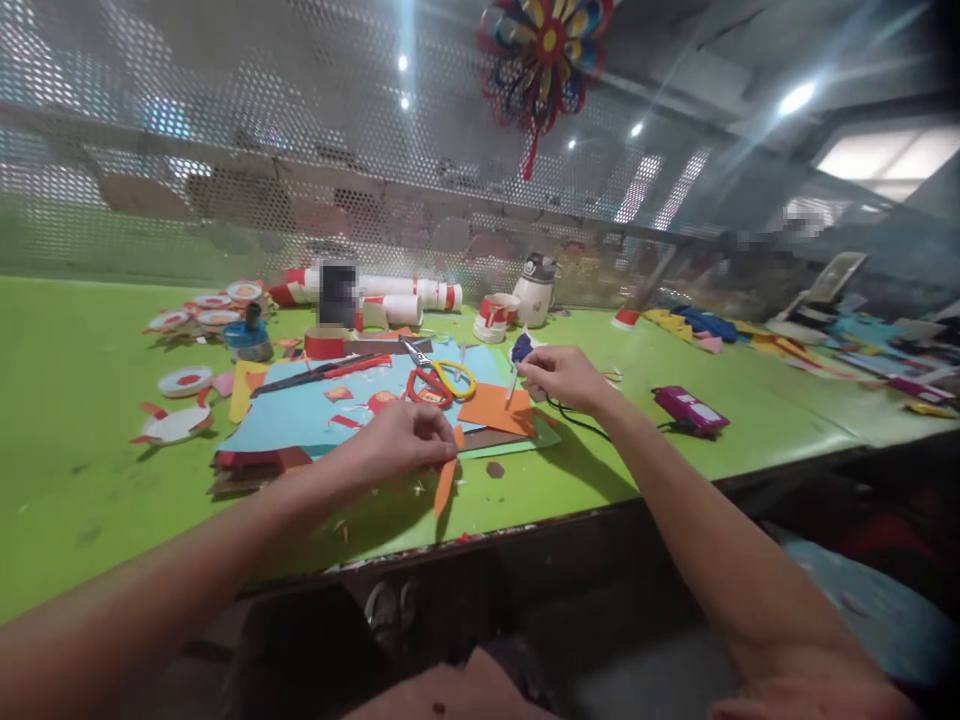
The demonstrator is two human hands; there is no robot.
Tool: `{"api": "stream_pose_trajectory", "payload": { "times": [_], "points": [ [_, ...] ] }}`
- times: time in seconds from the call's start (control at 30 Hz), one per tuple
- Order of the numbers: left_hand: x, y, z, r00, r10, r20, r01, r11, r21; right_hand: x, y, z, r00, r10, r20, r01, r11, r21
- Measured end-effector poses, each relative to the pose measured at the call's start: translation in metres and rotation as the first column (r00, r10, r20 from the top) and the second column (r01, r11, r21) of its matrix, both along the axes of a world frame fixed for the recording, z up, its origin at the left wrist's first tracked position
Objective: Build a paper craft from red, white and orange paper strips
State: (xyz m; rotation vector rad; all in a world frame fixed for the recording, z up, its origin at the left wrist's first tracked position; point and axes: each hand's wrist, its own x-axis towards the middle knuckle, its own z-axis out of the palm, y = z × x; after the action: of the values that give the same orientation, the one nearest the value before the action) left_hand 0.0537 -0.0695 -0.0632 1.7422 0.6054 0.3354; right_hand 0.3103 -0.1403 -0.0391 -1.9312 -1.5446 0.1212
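My left hand [420, 437] pinches a narrow orange paper strip [445, 487] that points down toward the table's front edge. Held in the closed fingers of my right hand [555, 376] is a thin white stick [512, 385], its lower end over an orange paper sheet [491, 409]. Between and behind the hands, scissors with red handles [430, 390] and scissors with yellow handles [457, 378] lie on light blue paper [292, 410]. Small red paper pieces are scattered on the blue paper.
The green table [105, 520] holds a blue pot [248, 340] and paper-plate crafts [186, 381] at left. White tubes [397, 292], a red-and-white cup [491, 317] and a white bottle [535, 292] stand behind. A purple device [691, 411] with a black cord lies at right.
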Motion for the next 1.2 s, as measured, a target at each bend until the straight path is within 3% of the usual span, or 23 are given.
{"api": "stream_pose_trajectory", "payload": {
  "times": [0.1, 0.23, 0.43, 0.67, 0.83, 0.93, 1.07, 1.2],
  "points": [
    [0.004, -0.008, -0.003, 0.995, -0.071, -0.069, 0.073, 0.997, 0.027, 0.015, 0.002, -0.006, 0.993, -0.078, 0.09, 0.079, 0.997, -0.011],
    [0.007, -0.006, -0.008, 0.995, -0.058, -0.084, 0.069, 0.988, 0.138, 0.04, 0.01, -0.008, 0.953, -0.182, 0.243, 0.193, 0.981, -0.02],
    [0.015, 0.001, -0.009, 0.997, -0.037, -0.069, 0.046, 0.991, 0.129, 0.056, 0.028, -0.012, 0.887, -0.124, 0.446, 0.209, 0.967, -0.148],
    [0.014, -0.025, -0.028, 0.994, -0.073, -0.082, 0.076, 0.997, 0.029, 0.058, 0.036, -0.024, 0.829, -0.126, 0.545, 0.267, 0.945, -0.187],
    [0.004, -0.033, -0.031, 0.976, -0.098, -0.194, 0.133, 0.976, 0.175, 0.066, 0.046, -0.025, 0.807, -0.135, 0.576, 0.29, 0.938, -0.187],
    [-0.002, -0.035, -0.03, 0.979, -0.112, -0.168, 0.164, 0.927, 0.338, 0.072, 0.055, -0.026, 0.812, -0.132, 0.568, 0.292, 0.936, -0.199],
    [-0.012, -0.038, -0.037, 0.983, -0.179, -0.034, 0.164, 0.789, 0.592, 0.081, 0.063, -0.03, 0.84, -0.142, 0.524, 0.285, 0.937, -0.204],
    [-0.019, -0.039, -0.039, 0.963, -0.263, -0.054, 0.225, 0.681, 0.697, 0.091, 0.069, -0.041, 0.88, -0.173, 0.443, 0.28, 0.941, -0.189]
  ]
}}
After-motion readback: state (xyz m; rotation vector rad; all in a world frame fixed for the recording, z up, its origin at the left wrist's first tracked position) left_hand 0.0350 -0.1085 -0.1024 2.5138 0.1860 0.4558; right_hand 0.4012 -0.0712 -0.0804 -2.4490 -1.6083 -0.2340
